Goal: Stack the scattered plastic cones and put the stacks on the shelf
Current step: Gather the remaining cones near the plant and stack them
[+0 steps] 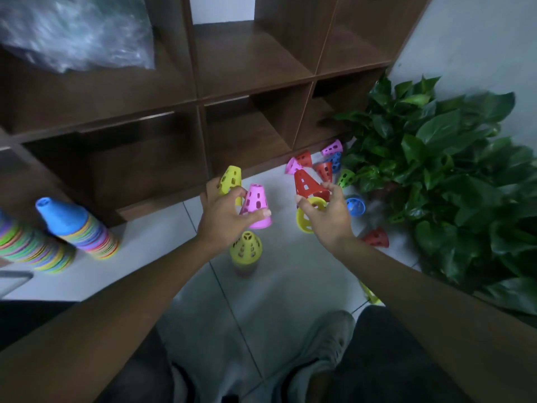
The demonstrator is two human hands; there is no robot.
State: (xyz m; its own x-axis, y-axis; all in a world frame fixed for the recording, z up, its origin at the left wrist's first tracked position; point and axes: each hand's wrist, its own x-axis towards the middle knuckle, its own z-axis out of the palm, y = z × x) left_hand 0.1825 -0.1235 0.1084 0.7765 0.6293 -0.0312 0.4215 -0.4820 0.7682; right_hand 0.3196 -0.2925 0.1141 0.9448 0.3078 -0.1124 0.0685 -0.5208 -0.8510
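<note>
Cones, stacks and hands, counted

Two hands show: the left hand (225,212) holds two cones, one yellow (231,178) and one pink (255,206); the right hand (325,212) holds two more, one red (306,183) and one yellow (305,219). One short stack (246,251) with a yellow top stands on the floor (290,271) between the arms. Two tall stacks lie at left, one blue-tipped (75,226), one cut off by the edge (29,248). About nine loose cones (325,170) are scattered near one plant (453,175). One shelf (247,91) shows six compartments; one plastic bag (75,30) sits in it.
</note>
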